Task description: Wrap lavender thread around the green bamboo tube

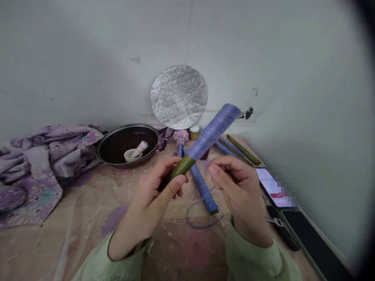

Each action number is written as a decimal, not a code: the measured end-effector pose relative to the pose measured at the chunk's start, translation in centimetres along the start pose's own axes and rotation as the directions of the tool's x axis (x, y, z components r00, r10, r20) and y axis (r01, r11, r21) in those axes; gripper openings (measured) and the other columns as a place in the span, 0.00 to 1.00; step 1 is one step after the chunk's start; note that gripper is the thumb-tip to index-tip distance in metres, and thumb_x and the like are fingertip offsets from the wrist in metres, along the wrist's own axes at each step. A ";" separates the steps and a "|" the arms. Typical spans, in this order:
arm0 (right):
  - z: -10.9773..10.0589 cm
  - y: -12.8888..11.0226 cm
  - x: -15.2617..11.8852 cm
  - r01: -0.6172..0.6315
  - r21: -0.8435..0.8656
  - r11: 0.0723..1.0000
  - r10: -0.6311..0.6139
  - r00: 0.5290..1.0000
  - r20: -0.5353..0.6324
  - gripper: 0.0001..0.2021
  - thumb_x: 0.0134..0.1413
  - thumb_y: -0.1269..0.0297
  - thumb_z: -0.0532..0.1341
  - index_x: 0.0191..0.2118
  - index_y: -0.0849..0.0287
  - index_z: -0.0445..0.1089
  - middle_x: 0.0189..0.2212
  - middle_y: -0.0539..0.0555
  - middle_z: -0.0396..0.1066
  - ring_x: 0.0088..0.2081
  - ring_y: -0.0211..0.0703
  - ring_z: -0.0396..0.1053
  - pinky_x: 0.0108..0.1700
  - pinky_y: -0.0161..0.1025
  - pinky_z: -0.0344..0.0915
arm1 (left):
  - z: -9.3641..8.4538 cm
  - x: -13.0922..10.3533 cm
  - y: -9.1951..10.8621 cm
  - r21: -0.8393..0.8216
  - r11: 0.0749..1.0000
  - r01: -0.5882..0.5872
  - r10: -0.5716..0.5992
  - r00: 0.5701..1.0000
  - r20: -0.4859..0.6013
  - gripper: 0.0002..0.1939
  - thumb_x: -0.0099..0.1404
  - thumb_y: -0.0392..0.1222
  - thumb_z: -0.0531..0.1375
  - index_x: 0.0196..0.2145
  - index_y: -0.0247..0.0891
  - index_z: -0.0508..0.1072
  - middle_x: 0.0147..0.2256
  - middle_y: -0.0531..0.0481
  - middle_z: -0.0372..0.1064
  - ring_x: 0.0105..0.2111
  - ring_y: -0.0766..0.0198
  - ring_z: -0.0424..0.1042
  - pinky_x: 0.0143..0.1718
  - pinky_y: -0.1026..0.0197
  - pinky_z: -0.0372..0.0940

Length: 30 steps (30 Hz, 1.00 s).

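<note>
My left hand [164, 187] is wrapped round the bare lower end of a green stick [182, 166]. Purple thread [215, 130] covers the upper part of that stick in tight turns, and it tilts up to the right. Close beside it, my right hand [238, 187] is closed in a pinch on a strand of the purple thread, which shows faintly at the fingertips. Below, on the table, lies a second stick [202, 185] wound in purple thread. A loose loop of purple cord [187, 214] curves round its near end.
A dark pan [129, 162] holding a small white cup [133, 155] stands left of centre, near crumpled floral cloth [41, 168]. A round silver board [179, 97] leans at the wall. More green sticks [243, 150], a lit phone [272, 187] and a dark device [313, 238] lie right.
</note>
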State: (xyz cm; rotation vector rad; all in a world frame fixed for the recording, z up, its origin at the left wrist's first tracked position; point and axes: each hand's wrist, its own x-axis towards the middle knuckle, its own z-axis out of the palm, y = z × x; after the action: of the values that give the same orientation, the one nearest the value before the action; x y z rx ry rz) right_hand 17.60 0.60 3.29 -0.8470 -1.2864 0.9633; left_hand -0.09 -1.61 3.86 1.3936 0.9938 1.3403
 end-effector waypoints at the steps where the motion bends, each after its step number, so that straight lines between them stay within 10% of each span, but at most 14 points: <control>1: 0.1 0.0 0.0 0.003 0.002 1.000 -0.003 1.000 -0.001 0.06 0.57 0.64 0.69 0.29 0.55 0.77 0.18 0.44 0.62 0.19 0.32 0.52 0.19 0.31 0.48 | 0.0 0.0 0.0 -0.020 1.000 0.020 -0.020 1.000 0.008 0.11 0.69 0.42 0.65 0.48 0.42 0.78 0.31 0.54 0.74 0.27 0.69 0.70 0.29 0.67 0.66; 14: 0.6 -0.1 -0.2 0.071 -0.018 0.997 -0.071 0.997 -0.024 0.04 0.53 0.69 0.68 0.28 0.54 0.77 0.18 0.45 0.68 0.18 0.32 0.56 0.16 0.30 0.53 | 0.3 0.4 0.4 -0.474 0.846 0.245 -0.113 0.951 0.289 0.10 0.70 0.42 0.60 0.39 0.34 0.79 0.26 0.50 0.68 0.20 0.73 0.61 0.22 0.70 0.55; 30: 1.2 -0.4 -0.6 0.022 0.134 0.991 -0.027 0.999 0.034 0.05 0.58 0.66 0.68 0.30 0.54 0.76 0.19 0.45 0.69 0.18 0.32 0.61 0.20 0.30 0.63 | 0.6 -0.2 -0.6 -0.628 0.529 0.570 -0.100 0.777 0.621 0.16 0.74 0.45 0.52 0.43 0.33 0.76 0.22 0.57 0.52 0.15 0.75 0.45 0.13 0.74 0.45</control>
State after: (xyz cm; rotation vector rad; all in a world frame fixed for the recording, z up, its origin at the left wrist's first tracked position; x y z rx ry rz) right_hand 16.47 -0.11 3.59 -0.7117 -1.2450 1.0368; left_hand 0.54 -1.69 3.26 0.6961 0.1818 0.8167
